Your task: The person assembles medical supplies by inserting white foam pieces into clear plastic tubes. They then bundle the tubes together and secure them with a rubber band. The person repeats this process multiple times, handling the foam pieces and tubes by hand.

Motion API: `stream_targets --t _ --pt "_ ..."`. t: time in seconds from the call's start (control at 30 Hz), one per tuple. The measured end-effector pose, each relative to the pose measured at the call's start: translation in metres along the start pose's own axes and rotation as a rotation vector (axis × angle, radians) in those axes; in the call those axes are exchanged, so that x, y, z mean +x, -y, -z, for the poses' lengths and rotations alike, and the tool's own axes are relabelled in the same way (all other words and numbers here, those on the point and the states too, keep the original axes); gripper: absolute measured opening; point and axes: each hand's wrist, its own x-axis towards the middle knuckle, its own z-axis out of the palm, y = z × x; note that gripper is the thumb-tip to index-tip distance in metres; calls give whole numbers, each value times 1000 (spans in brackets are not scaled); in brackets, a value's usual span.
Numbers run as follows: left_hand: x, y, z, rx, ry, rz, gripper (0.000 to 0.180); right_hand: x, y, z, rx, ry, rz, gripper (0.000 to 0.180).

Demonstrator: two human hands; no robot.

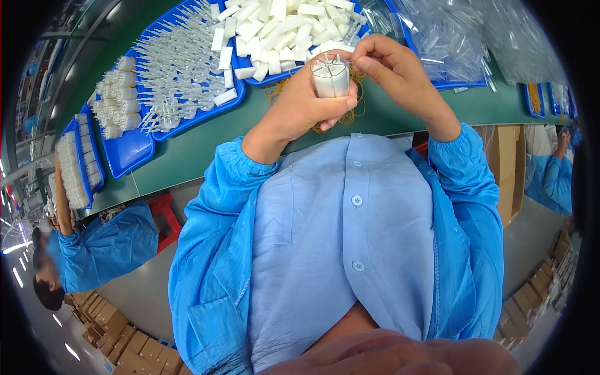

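Note:
My left hand is wrapped round a bundle of white foam and clear plastic pieces, held upright with thin stems poking out of its top. Just right of the bundle's upper edge, my right hand has thumb and forefinger pinched together. Whatever lies between those fingertips is too small to make out. Beneath both hands, yellowish rubber bands lie loose on the green table, partly hidden by my left hand.
Beyond my hands stands a blue tray heaped with white foam blocks. Leftward are clear stemmed plastic pieces and finished-looking bundles in blue trays. Clear plastic bags lie at right. Co-workers in blue sit left and right.

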Motion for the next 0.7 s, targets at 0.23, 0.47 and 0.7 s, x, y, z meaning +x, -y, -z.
stream_targets --t 0.23,0.47,0.7 --pt "-9 -5 14 9 181 109 23 8 1 -10 342 -3 5 14" --pt "-19 -6 19 1260 -313 -186 43 4 8 20 450 -123 66 27" --pt "-14 -6 30 1058 -470 -376 48 -19 17 -59 -634 164 530 32"
